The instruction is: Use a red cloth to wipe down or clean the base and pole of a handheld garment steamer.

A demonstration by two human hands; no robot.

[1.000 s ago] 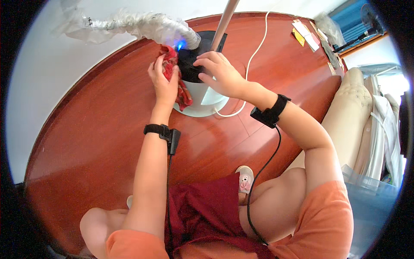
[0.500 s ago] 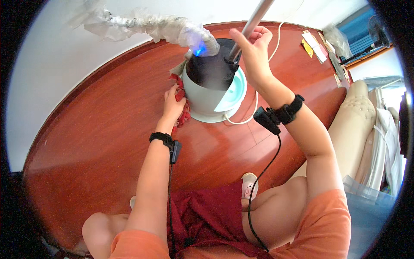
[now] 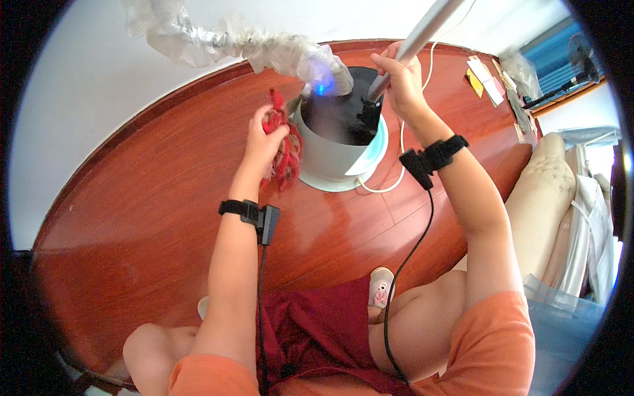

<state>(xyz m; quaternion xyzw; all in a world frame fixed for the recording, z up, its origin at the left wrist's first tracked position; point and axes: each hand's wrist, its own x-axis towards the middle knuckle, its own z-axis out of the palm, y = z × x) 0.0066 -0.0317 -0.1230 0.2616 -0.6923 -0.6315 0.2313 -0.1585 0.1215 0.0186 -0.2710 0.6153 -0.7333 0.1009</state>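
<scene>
My left hand [image 3: 261, 140] is closed around a crumpled red cloth [image 3: 288, 153], holding it up beside a white round appliance [image 3: 330, 162]. Part of the cloth hangs below my fingers. The appliance has a dark top [image 3: 343, 119], a pale blue-green inside at its right and a faint haze over it; its kind is unclear. My right hand [image 3: 406, 82] is wrapped around a grey metal pole [image 3: 429, 30], whose black lower end meets the dark top. A plastic-wrapped flexible tube [image 3: 264, 49] ends at the top's left side, near a glowing blue light [image 3: 322, 86].
The appliance stands on a reddish wooden floor [image 3: 152, 237] near a white wall [image 3: 99, 132]. A white cable [image 3: 401, 162] curves from its base. Papers [image 3: 485, 79] lie at the far right, with a beige padded piece [image 3: 538, 191] nearer. Black wristbands trail cables from both forearms.
My left hand has lifted the red cloth up from the appliance's left side. My right hand has closed around the pole, which has shifted right. The tube and appliance appear slightly further right.
</scene>
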